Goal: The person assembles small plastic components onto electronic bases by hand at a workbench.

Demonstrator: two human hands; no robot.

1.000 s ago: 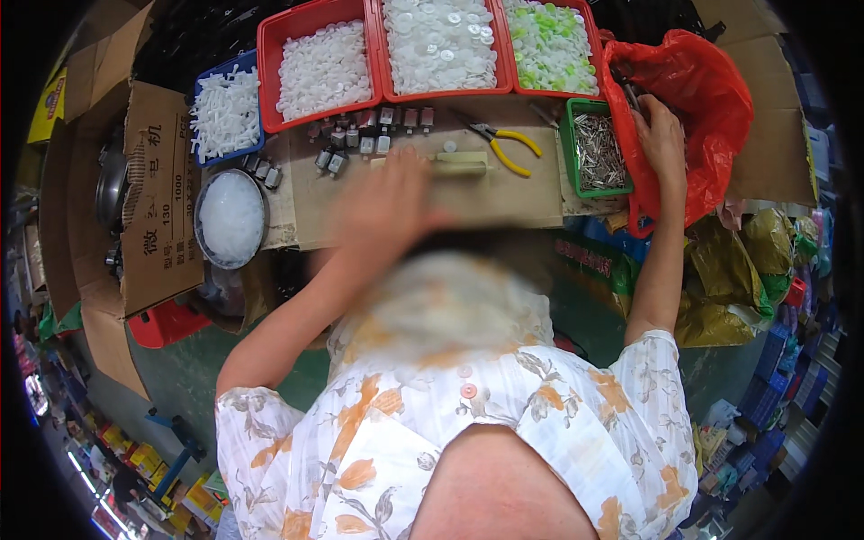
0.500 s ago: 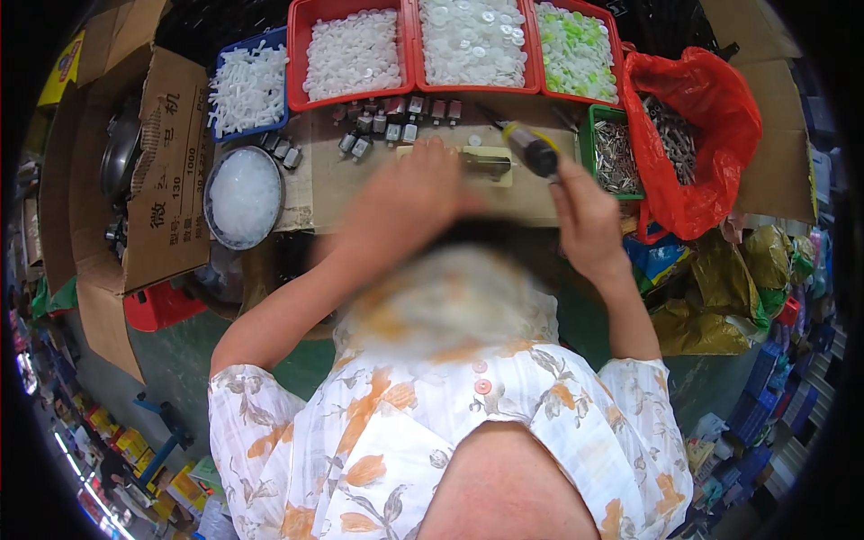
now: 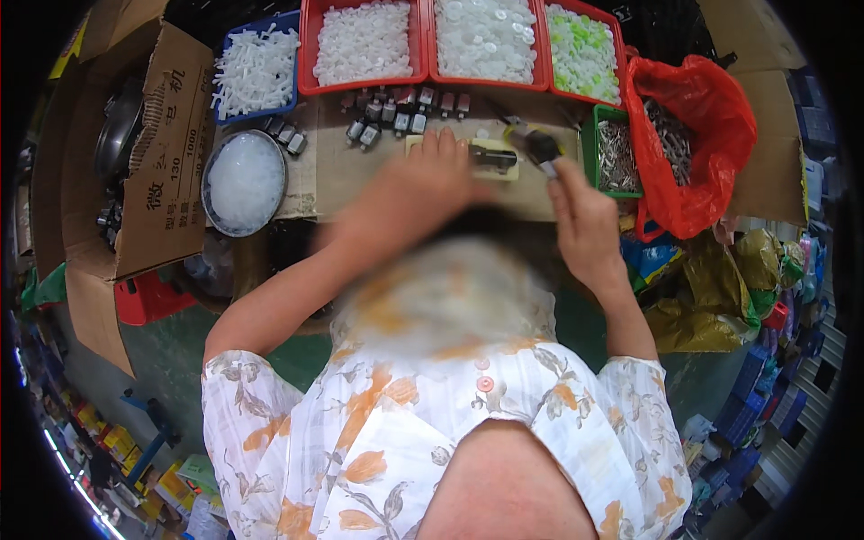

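My left hand [image 3: 416,187] lies over a pale yellow block [image 3: 502,171] on the worktable, its fingers together across the block's left part and its thumb blurred. A dark metal piece [image 3: 494,158] sits on the block just right of those fingers. Gripped in my right hand [image 3: 587,216] is a hand tool with a black-and-yellow handle [image 3: 542,150], tilted up and left; its exact kind is unclear. Beyond my left hand stand several small box-shaped motors [image 3: 370,135]. Whatever lies under the left fingers is hidden.
Red trays [image 3: 490,83] of small white and green plastic parts line the back. A blue tray [image 3: 256,114], a round bowl [image 3: 209,189] and a cardboard box [image 3: 171,153] stand left. At right are a green tray [image 3: 591,153] of metal pins and a red plastic bag [image 3: 711,135].
The tool in my right hand has turned and shifted slightly to the right. My left hand stays over the block. The whole view has shifted a little.
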